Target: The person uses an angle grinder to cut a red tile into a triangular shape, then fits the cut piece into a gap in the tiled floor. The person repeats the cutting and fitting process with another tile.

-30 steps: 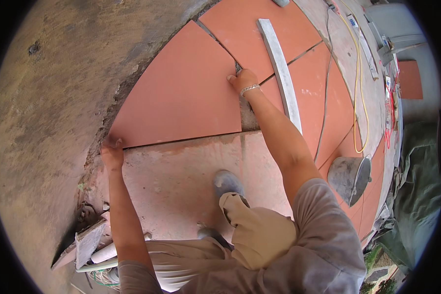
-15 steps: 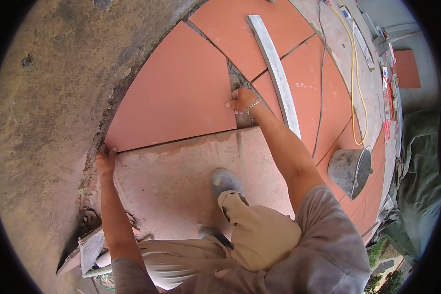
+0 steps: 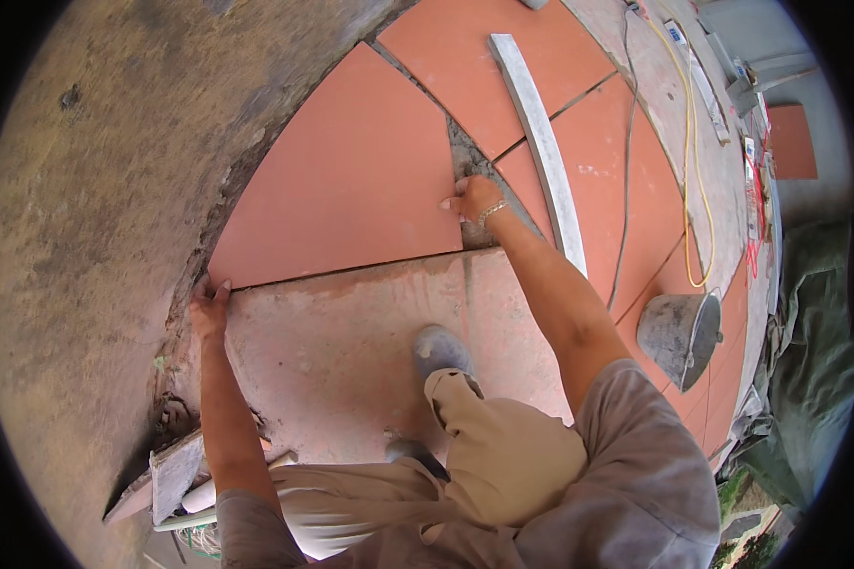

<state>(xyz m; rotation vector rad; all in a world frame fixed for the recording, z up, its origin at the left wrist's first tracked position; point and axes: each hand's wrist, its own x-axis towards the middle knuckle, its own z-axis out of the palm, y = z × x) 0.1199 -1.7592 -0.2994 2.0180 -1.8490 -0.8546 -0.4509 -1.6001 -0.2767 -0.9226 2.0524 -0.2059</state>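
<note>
The large terracotta tile point(image 3: 342, 180) lies flat between the hands, its near edge along the dusty slab point(image 3: 342, 360). The left hand point(image 3: 209, 308) is at the tile's near left corner, thumb extended toward the edge; whether its fingers grip there I cannot tell. The right hand point(image 3: 477, 199) is at the right edge, fingers curled, fingertips at the rim; how firmly they hold is unclear. Beyond that edge runs a rough grey gap point(image 3: 462, 152), then laid tiles point(image 3: 593, 175), a pale bar point(image 3: 539, 142) and a bucket point(image 3: 669, 332).
</note>
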